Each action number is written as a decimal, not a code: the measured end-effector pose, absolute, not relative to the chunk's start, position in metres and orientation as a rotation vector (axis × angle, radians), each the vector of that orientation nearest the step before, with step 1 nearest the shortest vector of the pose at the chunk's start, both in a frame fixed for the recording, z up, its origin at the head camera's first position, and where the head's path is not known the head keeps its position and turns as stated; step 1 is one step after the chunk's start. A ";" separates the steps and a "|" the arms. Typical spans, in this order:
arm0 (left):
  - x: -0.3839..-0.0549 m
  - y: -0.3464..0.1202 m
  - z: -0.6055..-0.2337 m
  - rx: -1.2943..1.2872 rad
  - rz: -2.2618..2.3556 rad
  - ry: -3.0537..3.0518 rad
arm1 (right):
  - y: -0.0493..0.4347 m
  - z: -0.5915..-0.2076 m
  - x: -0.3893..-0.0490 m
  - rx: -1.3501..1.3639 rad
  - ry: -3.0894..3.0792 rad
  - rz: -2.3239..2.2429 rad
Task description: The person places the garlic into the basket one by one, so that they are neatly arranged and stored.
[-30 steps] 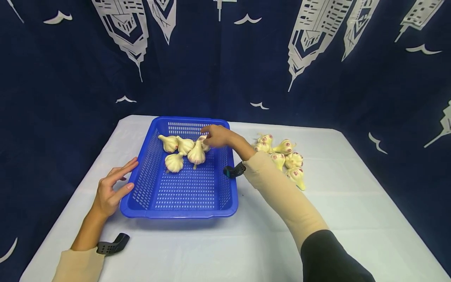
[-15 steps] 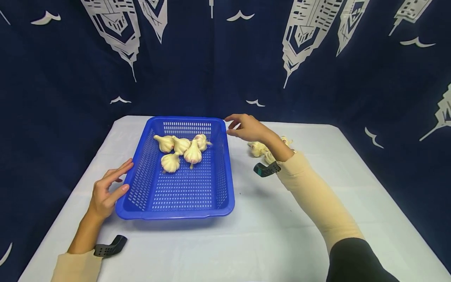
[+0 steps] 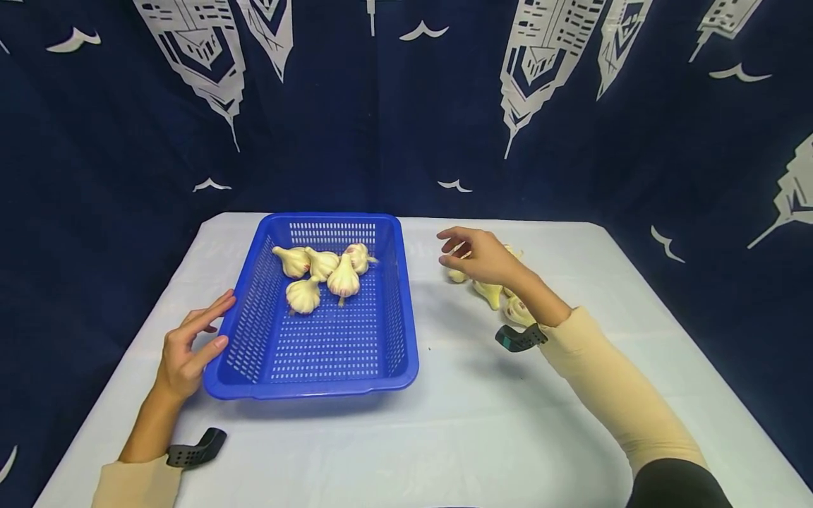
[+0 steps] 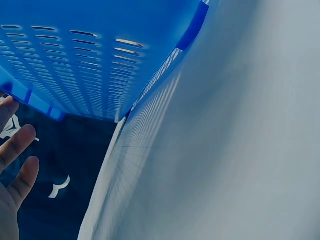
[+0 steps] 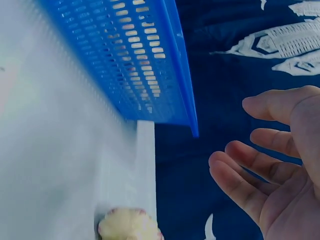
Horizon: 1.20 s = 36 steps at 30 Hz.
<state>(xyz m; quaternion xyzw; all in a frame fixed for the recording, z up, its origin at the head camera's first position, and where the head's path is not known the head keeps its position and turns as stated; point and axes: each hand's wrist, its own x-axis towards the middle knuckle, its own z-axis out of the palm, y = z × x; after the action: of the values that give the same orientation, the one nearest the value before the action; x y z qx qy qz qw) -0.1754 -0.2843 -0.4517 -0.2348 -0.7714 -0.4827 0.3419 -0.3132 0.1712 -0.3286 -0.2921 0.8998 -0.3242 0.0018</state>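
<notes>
A blue plastic basket [image 3: 343, 346] stands on the white table with several garlic bulbs [image 3: 344, 277] grouped towards its back. The left hand [image 3: 184, 353] rests its fingertips and thumb against the basket's left rim, fingers fairly straight. To the right of the basket the right hand [image 3: 483, 257] hangs in the air, fingers loosely bent and holding nothing. Below and behind it lie more garlic bulbs [image 3: 488, 294], partly hidden by that hand and forearm. In the right wrist view one garlic bulb [image 5: 129, 224] shows at the bottom edge, apart from the fingers.
A dark blue cloth [image 3: 330, 141] with white building and bird prints hangs behind the white table [image 3: 457, 437]. A black wrist strap mount [image 3: 197, 449] sits on the left wrist, and another strap mount [image 3: 521, 339] on the right.
The right hand has left the inside of the basket and moved right, towards the loose garlic bulbs. One garlic bulb, earlier under that hand, now lies uncovered in the basket. The left hand stays at the rim.
</notes>
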 end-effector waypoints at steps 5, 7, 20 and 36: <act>-0.175 -0.285 -0.454 -0.609 -1.263 -2.004 | 0.187 -0.333 -0.311 -0.843 2.865 -1.056; -0.175 -0.285 -0.455 -0.609 -1.265 -2.004 | 0.194 -0.335 -0.309 -0.820 2.882 -1.067; -0.174 -0.286 -0.455 -0.601 -1.257 -2.008 | 0.238 -0.353 -0.299 -0.643 2.965 -1.029; -0.174 -0.284 -0.453 -0.627 -1.282 -1.995 | 0.293 -0.394 -0.282 -0.422 3.106 -1.005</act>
<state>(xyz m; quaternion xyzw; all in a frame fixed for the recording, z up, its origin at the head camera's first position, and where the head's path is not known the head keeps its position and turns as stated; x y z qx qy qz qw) -0.1742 -0.2842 -0.4527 -0.2405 -0.7657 -0.4920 0.3374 -0.2817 0.2929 -0.3940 -0.1277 0.9409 -0.3045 -0.0750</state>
